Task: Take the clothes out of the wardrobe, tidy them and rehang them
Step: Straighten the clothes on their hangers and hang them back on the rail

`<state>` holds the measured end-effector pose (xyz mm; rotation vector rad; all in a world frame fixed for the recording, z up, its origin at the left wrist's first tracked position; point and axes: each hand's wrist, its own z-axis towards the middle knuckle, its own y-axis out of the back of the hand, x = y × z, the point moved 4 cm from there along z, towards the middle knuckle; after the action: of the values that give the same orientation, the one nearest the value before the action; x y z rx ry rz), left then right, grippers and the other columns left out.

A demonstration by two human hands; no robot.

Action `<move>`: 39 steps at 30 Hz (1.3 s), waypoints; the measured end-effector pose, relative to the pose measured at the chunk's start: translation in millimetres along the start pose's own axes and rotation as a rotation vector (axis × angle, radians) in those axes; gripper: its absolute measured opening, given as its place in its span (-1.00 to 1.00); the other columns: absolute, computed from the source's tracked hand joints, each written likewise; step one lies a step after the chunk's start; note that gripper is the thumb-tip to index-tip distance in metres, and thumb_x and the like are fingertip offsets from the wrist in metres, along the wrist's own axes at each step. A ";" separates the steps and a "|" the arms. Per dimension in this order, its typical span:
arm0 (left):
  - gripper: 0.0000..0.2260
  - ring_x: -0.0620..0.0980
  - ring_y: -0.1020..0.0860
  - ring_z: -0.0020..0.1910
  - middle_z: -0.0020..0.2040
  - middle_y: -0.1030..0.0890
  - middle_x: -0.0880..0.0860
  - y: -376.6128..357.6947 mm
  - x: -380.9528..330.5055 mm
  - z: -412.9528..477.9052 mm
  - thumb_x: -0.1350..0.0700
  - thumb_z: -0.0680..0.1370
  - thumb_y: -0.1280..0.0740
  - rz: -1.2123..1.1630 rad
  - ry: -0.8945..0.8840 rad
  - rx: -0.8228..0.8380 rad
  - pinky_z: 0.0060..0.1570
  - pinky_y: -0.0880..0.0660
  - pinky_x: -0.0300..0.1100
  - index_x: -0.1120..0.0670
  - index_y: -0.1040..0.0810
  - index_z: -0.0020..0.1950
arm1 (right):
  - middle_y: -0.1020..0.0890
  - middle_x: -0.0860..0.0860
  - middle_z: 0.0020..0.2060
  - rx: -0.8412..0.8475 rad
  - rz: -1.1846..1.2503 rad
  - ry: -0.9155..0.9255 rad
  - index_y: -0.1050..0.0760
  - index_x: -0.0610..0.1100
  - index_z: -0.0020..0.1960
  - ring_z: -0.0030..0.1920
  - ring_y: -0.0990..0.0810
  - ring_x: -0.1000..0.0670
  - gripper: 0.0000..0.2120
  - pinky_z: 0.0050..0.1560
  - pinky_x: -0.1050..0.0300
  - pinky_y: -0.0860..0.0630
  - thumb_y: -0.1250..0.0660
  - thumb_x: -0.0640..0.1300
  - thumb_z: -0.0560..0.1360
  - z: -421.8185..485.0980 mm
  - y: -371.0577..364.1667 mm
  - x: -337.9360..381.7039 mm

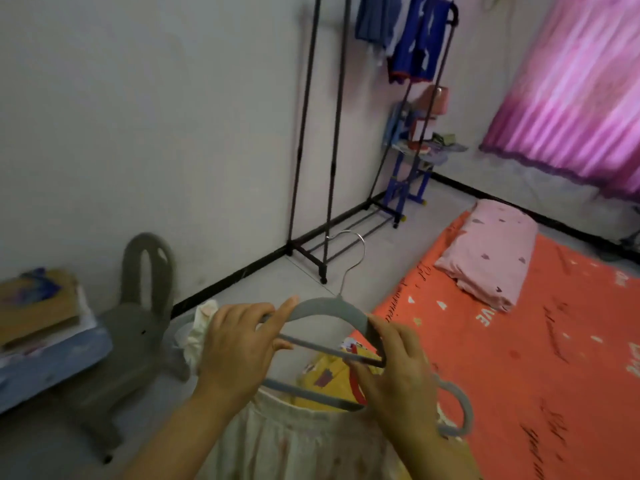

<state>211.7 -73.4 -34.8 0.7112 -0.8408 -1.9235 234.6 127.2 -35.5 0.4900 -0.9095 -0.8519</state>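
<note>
Two hands are raised in front of the camera with their backs toward it, the forearms coming up from the bottom edge and drawing closer together. The left hand (239, 344) grips the left shoulder of a grey hanger (325, 308): its index finger is stretched along the upper arm, the thumb reaches the lower bar, and the other fingers are curled. The right hand (398, 368) is curled round the hanger's right end, where the shoulder meets the bar. The hanger sits roughly level between the hands, and its metal hook (353, 252) points up and away. Just below the hands, a cream garment (294, 445) hangs from a second grey hanger (464, 403), with a yellow garment (329, 375) trimmed in red just behind it. What these rest on cannot be told. A crumpled white cloth (199, 327) lies just beside the left hand. To the left stands a grey rabbit-shaped stool (138, 334), and beyond it is a blue-covered desk (52, 368) carrying a stack of books (34, 306). To the right, an orange mattress (519, 375) lies on the floor with a pink pillow (485, 251) at its far end. Well beyond the hook, a dark clothes rack (301, 133) stands against the wall, and blue clothes (415, 39) hang at its far end. A pink curtain (571, 91) fills the upper right corner.
</note>
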 end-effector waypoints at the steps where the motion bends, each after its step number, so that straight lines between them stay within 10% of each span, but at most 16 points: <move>1: -0.43 0.12 -0.57 -0.31 -0.19 -0.62 0.09 17.9 5.2 -12.5 0.08 0.23 -0.60 0.032 0.034 -0.038 -0.30 -0.48 0.00 0.13 -0.58 0.21 | -0.52 0.01 -0.03 0.025 0.030 0.054 -0.50 -0.12 0.20 -0.16 -0.57 -0.05 -0.41 -0.25 -0.05 -0.60 -0.60 -0.21 0.20 0.4 -2.8 15.7; 7: -0.55 0.13 -0.56 -0.29 -0.18 -0.62 0.09 139.0 20.9 -105.3 0.01 0.42 -0.29 0.308 0.288 -0.233 -0.29 -0.46 -0.01 0.05 -0.46 0.31 | -0.49 0.05 -0.03 0.138 0.249 0.411 -0.47 -0.10 0.20 -0.15 -0.57 -0.02 -0.40 -0.26 -0.01 -0.59 -0.60 -0.14 0.21 -11.3 -19.9 124.0; 24: -0.33 0.10 -0.57 -0.26 -0.15 -0.61 0.06 473.2 5.7 -402.0 0.09 0.26 -0.57 1.098 0.861 -0.472 -0.12 -0.31 -0.10 0.00 -0.40 0.31 | -0.59 -0.08 -0.04 0.283 0.734 1.214 -0.50 -0.21 0.23 -0.22 -0.63 -0.08 -0.30 -0.32 0.21 -0.52 -0.63 -0.25 0.13 -171.5 -20.9 524.8; 39: -0.45 0.14 -0.58 -0.34 -0.23 -0.63 0.13 685.0 31.4 -613.5 0.22 0.20 -0.61 1.372 1.003 -0.417 -0.28 -0.52 0.00 0.18 -0.59 0.17 | -0.61 -0.02 -0.13 0.305 1.009 1.498 -0.55 -0.21 0.19 -0.37 -0.52 0.13 -0.28 -0.35 0.36 -0.43 -0.66 -0.23 0.05 -352.6 -25.5 795.0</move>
<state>998.8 -521.8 126.5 0.4869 -0.1055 -0.3350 784.6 -524.0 138.9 0.6507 0.2083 0.6330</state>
